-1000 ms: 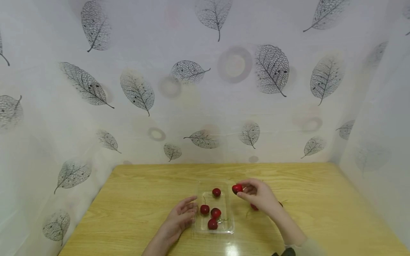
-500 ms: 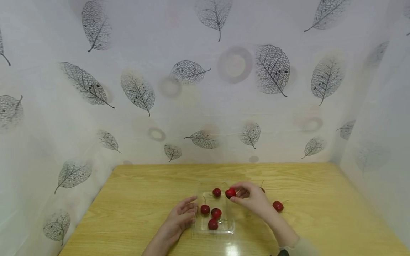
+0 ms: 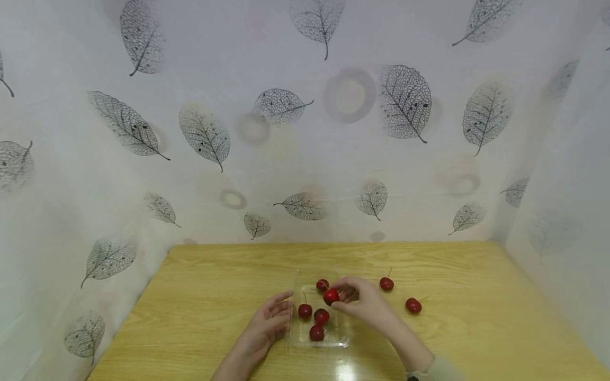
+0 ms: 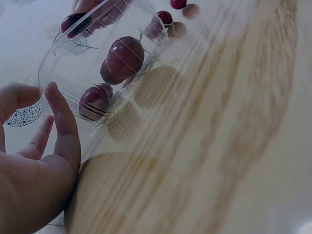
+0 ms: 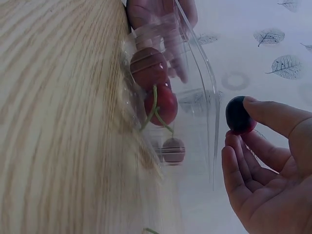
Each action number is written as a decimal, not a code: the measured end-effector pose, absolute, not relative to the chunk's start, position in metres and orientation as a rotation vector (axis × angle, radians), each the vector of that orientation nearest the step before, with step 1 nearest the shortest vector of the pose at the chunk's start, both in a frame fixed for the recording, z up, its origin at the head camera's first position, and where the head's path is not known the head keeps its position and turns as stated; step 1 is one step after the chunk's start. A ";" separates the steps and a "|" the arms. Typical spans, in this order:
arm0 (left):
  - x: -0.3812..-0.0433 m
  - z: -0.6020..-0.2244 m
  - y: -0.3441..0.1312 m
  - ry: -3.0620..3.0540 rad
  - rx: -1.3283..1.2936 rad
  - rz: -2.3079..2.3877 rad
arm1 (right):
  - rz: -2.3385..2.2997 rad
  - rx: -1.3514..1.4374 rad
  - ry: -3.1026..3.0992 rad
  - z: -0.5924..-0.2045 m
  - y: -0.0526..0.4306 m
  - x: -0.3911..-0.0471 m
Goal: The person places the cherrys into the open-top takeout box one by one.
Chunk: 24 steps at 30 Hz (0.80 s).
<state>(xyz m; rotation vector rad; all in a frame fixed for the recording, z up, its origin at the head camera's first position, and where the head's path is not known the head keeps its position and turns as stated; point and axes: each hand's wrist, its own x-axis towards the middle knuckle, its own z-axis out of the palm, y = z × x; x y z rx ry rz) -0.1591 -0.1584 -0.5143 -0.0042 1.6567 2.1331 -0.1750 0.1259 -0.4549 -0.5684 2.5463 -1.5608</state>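
Observation:
A clear plastic container stands on the wooden table with several dark red cherries inside, among them a stemmed cherry near its left wall. My right hand pinches a red cherry between thumb and fingertips, held over the right part of the container. In the right wrist view this cherry shows its dark side, close by the clear rim. My left hand touches the container's left side with relaxed fingers. From the left wrist, its fingertips lie right at the rim.
Two more cherries lie on the table right of the container: one with an upright stem farther back, another nearer. A white wall covering with leaf prints rises behind the table and along both sides.
My right hand has carried its cherry leftward, from beside the container to over it, uncovering the two cherries on the table. The left hand has stayed at the container's side.

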 end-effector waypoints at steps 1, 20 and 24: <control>-0.159 -0.514 -0.158 1.657 -0.004 2.133 | -1.558 -0.574 2.551 -0.456 0.125 -0.175; -0.159 -0.513 -0.157 1.670 -0.034 2.117 | -1.451 -0.588 2.644 -0.466 0.106 -0.173; -0.159 -0.513 -0.157 1.668 -0.029 2.119 | -1.426 -0.603 2.667 -0.469 0.106 -0.175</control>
